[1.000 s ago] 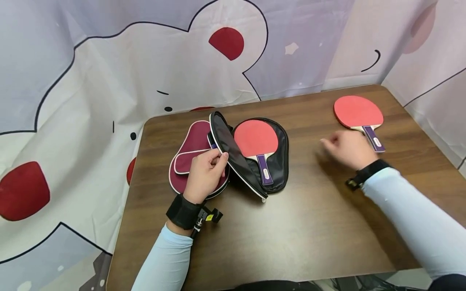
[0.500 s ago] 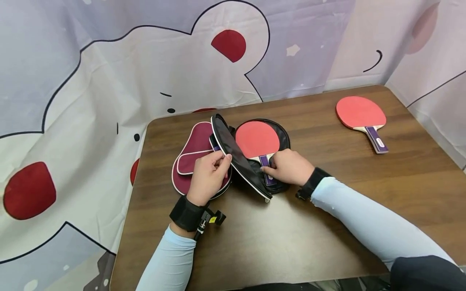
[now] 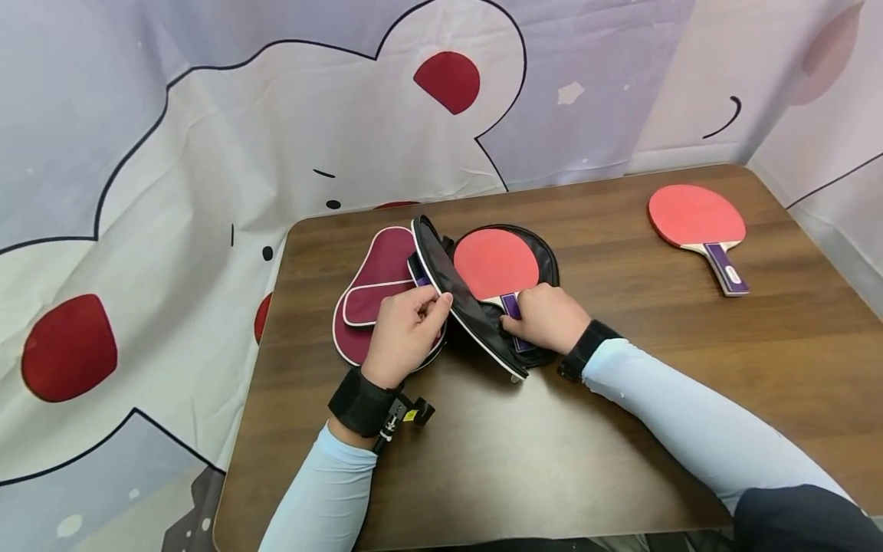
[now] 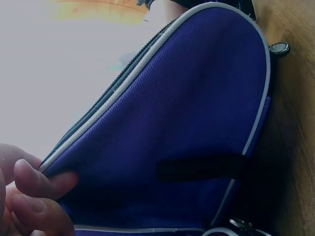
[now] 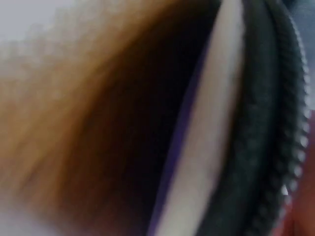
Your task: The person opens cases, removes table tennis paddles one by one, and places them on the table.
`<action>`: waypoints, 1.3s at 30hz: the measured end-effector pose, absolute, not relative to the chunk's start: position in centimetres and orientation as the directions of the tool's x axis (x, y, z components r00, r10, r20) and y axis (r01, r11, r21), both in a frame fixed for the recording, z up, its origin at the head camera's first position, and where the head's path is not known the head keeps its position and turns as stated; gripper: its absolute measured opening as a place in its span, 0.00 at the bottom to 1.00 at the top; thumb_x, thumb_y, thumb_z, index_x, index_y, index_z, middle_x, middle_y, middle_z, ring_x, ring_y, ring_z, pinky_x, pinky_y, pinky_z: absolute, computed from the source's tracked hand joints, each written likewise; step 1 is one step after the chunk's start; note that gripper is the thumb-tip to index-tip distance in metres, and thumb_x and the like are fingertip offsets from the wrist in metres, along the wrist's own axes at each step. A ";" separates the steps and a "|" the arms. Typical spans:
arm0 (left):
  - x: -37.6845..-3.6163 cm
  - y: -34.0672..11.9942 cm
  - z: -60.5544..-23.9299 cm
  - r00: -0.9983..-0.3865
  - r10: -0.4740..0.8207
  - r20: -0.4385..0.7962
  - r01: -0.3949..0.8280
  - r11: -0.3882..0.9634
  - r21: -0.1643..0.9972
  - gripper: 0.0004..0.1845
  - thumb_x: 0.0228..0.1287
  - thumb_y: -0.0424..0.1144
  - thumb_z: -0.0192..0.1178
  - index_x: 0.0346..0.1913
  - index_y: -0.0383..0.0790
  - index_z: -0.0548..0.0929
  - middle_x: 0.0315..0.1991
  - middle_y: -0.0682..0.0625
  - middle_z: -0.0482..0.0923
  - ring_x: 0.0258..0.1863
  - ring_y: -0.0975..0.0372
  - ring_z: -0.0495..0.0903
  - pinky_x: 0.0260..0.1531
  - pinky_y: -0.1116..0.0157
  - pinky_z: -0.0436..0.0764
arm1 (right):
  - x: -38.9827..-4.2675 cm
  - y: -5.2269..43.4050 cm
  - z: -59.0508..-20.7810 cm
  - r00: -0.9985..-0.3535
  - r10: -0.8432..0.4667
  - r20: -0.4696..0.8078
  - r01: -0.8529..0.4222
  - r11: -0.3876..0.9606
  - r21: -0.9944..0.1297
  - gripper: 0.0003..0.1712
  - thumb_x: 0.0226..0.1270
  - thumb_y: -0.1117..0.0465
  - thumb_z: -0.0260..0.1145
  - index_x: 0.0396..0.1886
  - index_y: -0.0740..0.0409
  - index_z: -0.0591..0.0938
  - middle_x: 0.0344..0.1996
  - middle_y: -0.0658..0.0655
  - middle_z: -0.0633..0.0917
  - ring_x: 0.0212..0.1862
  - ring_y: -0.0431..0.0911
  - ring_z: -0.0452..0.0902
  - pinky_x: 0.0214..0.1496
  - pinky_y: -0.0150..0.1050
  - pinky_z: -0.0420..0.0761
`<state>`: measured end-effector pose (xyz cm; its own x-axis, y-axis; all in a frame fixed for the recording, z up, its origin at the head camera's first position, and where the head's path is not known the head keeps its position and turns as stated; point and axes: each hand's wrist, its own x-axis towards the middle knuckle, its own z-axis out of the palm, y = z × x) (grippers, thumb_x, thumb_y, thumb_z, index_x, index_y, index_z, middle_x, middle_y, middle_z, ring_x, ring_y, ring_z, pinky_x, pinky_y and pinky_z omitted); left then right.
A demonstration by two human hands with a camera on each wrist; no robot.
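A table tennis paddle (image 3: 497,263) with red rubber and a purple handle lies in an unzipped case (image 3: 549,264) with a black lining. My left hand (image 3: 405,331) pinches the white-piped edge of the case's raised flap (image 3: 461,297) between thumb and fingers. The flap's outside (image 4: 167,113) looks blue-purple in the left wrist view, with a zipper along its rim. My right hand (image 3: 550,318) grips the paddle's handle, covering part of it. The right wrist view is blurred, with the case's zipper rim (image 5: 261,123) up close and no fingers discernible.
A maroon paddle case (image 3: 393,249) with white piping lies at the left, partly under the flap and behind my left hand. A second red paddle (image 3: 697,215) lies on the wooden table (image 3: 621,429) at the far right. A printed curtain (image 3: 276,138) hangs behind the table.
My right hand has moved left from beside the far-right paddle to the handle of the paddle in the case. My left hand still holds the flap up.
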<state>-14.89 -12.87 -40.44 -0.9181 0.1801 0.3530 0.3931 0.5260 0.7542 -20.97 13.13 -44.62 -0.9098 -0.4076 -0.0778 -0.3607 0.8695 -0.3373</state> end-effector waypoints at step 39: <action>-14.6 -12.0 -40.2 -0.908 0.174 0.381 0.412 0.532 0.740 0.25 0.81 0.42 0.66 0.20 0.48 0.72 0.16 0.57 0.65 0.18 0.61 0.67 0.21 0.62 0.60 | -21.0 24.5 -42.9 -0.965 -0.252 0.067 -0.261 0.929 -0.262 0.26 0.77 0.48 0.68 0.21 0.56 0.73 0.16 0.53 0.73 0.20 0.50 0.73 0.23 0.45 0.71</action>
<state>-14.60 -12.03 -40.24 -0.9082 0.1736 0.3810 0.4120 0.5319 0.7398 -21.00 24.50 -42.85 -0.9654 -0.2521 0.0670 -0.2608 0.9290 -0.2624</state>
